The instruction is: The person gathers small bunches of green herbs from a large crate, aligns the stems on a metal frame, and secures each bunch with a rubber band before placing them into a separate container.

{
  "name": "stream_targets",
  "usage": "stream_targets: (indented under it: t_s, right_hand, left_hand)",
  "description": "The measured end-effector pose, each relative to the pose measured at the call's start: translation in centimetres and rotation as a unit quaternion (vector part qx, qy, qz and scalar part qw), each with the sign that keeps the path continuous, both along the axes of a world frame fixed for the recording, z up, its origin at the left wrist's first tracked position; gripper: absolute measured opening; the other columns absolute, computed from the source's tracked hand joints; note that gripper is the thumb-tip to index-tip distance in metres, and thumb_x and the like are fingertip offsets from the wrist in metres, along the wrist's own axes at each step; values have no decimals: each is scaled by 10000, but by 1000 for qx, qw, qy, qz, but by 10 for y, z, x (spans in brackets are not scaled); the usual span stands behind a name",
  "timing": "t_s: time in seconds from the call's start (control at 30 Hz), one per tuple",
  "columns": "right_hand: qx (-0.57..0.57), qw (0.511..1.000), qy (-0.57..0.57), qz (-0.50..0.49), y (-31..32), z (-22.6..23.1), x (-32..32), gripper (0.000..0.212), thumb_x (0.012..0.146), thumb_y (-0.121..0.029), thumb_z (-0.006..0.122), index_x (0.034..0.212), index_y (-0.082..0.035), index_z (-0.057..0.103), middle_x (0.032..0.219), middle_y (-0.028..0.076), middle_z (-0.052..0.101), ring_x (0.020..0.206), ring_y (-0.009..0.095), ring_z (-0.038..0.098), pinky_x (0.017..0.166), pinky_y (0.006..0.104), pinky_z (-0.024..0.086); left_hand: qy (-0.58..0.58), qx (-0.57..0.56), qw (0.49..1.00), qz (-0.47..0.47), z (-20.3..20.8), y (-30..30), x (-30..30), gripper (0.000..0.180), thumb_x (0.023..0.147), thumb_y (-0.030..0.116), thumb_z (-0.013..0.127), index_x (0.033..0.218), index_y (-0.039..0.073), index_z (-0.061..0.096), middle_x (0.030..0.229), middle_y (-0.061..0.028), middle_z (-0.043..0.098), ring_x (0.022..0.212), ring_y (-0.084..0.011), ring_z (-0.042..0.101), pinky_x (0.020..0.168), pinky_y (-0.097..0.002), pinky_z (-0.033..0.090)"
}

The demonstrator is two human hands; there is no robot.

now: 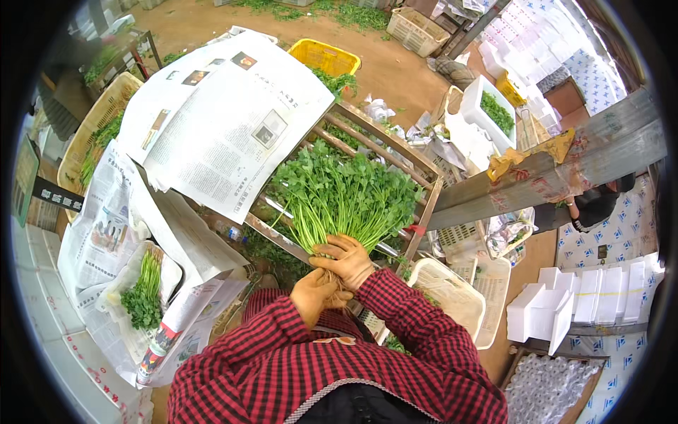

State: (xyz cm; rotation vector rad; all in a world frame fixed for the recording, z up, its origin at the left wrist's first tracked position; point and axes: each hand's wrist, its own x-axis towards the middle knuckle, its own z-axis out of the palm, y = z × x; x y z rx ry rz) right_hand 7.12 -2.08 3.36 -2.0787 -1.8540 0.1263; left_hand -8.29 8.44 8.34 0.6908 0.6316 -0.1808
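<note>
A large bunch of leafy green herbs, like coriander, lies on a slatted metal rack. Its leaves fan out away from me, and the long stems gather toward my body. My right hand, in a tan glove, is closed round the stems just above the roots. Directly below it, my gloved left hand grips the brownish root ends. The palm sides of both hands are hidden. Newspaper sheets cover the left part of the rack, beside the leaves.
At left, a white foam box lined with newspaper holds a smaller bunch of greens. A yellow crate stands beyond the rack. A metal post crosses the right side, above cream plastic baskets. White foam boxes are stacked far right.
</note>
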Motion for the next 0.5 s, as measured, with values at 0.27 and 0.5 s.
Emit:
stream_targets:
  t_s: [0.27, 0.5]
  right_hand:
    - [247, 859, 253, -370, 14, 90, 72, 223, 1055, -193, 555, 1109, -44, 712, 959, 120, 748, 777, 185, 699, 721, 312, 579]
    - [155, 788, -157, -575, -32, 158, 216, 271, 1007, -188, 602, 1197, -24, 703, 922, 206, 745, 833, 296, 725, 751, 418, 566]
  left_hand:
    - [54, 195, 977, 60, -10, 78, -97, 434, 1052, 117, 534, 1465, -9, 492, 1324, -202, 657, 922, -254, 746, 740, -313, 609]
    - [109, 141, 976, 125, -63, 57, -120, 443, 1024, 149, 599, 1424, -28, 531, 1191, -195, 711, 814, -275, 750, 639, -303, 594]
